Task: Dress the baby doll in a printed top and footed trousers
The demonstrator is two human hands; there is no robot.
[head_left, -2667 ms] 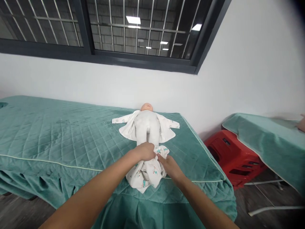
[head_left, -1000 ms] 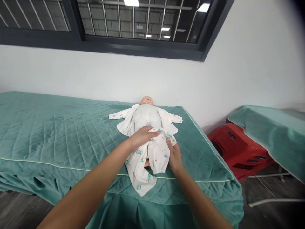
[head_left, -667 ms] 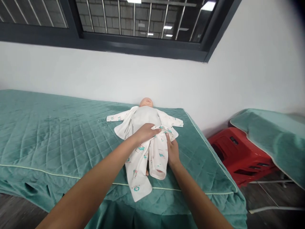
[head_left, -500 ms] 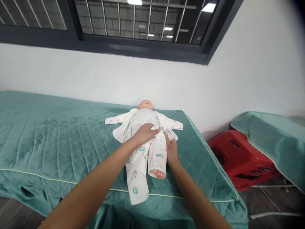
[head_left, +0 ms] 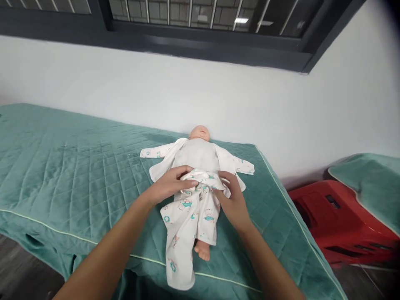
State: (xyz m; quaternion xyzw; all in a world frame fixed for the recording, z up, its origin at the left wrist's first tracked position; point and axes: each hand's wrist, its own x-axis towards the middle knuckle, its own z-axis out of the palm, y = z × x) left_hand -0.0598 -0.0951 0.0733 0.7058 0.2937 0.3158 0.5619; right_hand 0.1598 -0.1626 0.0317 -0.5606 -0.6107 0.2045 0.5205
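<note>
A baby doll (head_left: 200, 133) lies on its back, its head toward the wall. White patterned trousers (head_left: 187, 212) cover its legs and are bunched at the waist. My left hand (head_left: 171, 181) pinches the waistband on the left side, thumb and fingers on the cloth. On the other side, my right hand (head_left: 231, 193) grips the waistband too. One bare foot (head_left: 203, 250) pokes out of the right trouser leg; the left trouser leg lies flat over its foot end. The doll's open patterned jacket (head_left: 229, 160) spreads either side of a pale grey torso (head_left: 195, 154).
The doll rests on a green quilted bed cover (head_left: 93, 175) near the bed's front edge. A white wall (head_left: 175, 91) and a dark window frame (head_left: 203, 48) stand behind. At the right are a red plastic stool (head_left: 331, 221) and another green cover (head_left: 371, 175).
The trousers' waistband sits higher and wider between my hands. My left hand has shifted left to the waistband's side. The bare foot now shows more below the right leg. The camera view has tilted down.
</note>
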